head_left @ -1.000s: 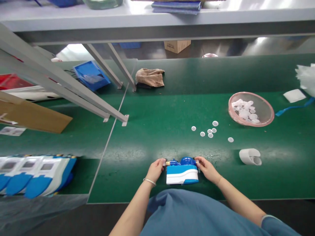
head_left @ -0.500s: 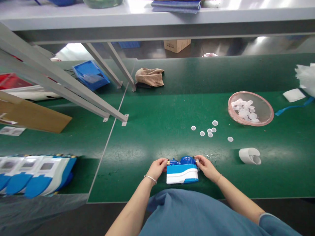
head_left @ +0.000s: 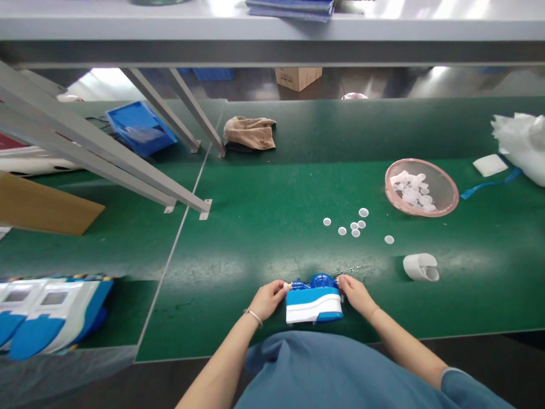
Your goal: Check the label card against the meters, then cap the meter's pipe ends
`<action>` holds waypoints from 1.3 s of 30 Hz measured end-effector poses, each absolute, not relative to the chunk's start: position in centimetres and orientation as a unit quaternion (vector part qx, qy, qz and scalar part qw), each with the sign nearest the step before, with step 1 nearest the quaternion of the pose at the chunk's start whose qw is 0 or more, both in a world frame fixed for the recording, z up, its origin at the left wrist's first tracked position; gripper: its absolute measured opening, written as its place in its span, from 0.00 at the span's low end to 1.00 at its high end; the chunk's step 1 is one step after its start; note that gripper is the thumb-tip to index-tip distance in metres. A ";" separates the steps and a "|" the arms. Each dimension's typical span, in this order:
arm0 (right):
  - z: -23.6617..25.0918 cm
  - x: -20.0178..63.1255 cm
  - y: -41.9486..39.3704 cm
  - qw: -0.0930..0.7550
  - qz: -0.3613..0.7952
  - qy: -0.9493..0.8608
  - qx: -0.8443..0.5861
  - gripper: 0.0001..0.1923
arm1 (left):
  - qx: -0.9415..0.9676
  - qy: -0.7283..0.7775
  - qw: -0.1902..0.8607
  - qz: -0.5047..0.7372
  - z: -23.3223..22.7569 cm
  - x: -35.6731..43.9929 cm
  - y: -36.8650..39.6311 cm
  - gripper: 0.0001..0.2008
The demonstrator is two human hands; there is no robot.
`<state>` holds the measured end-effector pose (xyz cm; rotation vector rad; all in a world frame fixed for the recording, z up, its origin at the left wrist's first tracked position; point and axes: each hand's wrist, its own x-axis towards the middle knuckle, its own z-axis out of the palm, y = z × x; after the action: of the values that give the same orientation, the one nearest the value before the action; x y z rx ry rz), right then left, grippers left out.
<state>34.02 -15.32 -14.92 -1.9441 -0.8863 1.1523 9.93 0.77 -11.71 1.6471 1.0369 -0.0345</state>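
Observation:
Close to the table's front edge is a water meter (head_left: 314, 305) with a blue pipe body and a blue-and-white housing. My left hand (head_left: 269, 300) pinches its left pipe end, where a small white piece, perhaps a cap, shows at the fingertips. On the opposite side, my right hand (head_left: 356, 295) has its fingers closed round the right pipe end, hiding most of that end. Several small white caps (head_left: 355, 226) lie loose on the green tabletop beyond the meter.
A pink-rimmed bowl (head_left: 390, 199) of white caps stands at right, behind a curled white piece (head_left: 419, 267). More blue-and-white meters (head_left: 55, 318) line the left. Shelf legs (head_left: 187, 196) rise at left; a brown cloth (head_left: 250, 133) lies behind. A shelf (head_left: 272, 51) spans overhead.
The view has swung slightly right, so the surroundings appear farther left. Both hands stay at the meter's ends. A white piece now shows at the left fingertips.

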 end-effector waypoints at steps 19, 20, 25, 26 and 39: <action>-14.8 34.9 -15.4 0.405 0.509 -0.350 -0.673 0.17 | 0.532 0.471 0.703 0.038 -13.5 9.0 -0.3 0.24; -14.8 34.9 -15.4 0.404 0.509 -0.352 -0.674 0.16 | 0.545 0.469 0.694 0.027 -13.5 9.0 -0.2 0.23; -14.7 35.0 -15.3 0.411 0.518 -0.341 -0.668 0.15 | 0.583 0.479 0.657 -0.018 -13.6 9.1 0.2 0.21; -14.7 34.9 -15.4 0.419 0.524 -0.335 -0.661 0.15 | 0.584 0.483 0.652 -0.022 -13.7 9.2 0.3 0.22; -14.8 35.2 -15.4 0.441 0.541 -0.322 -0.640 0.13 | 0.570 0.523 0.632 -0.047 -14.9 10.0 1.0 0.23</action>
<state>35.16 -15.38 -14.83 -1.5885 -0.7989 1.3432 9.96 1.01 -14.89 1.3042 1.1963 -0.1084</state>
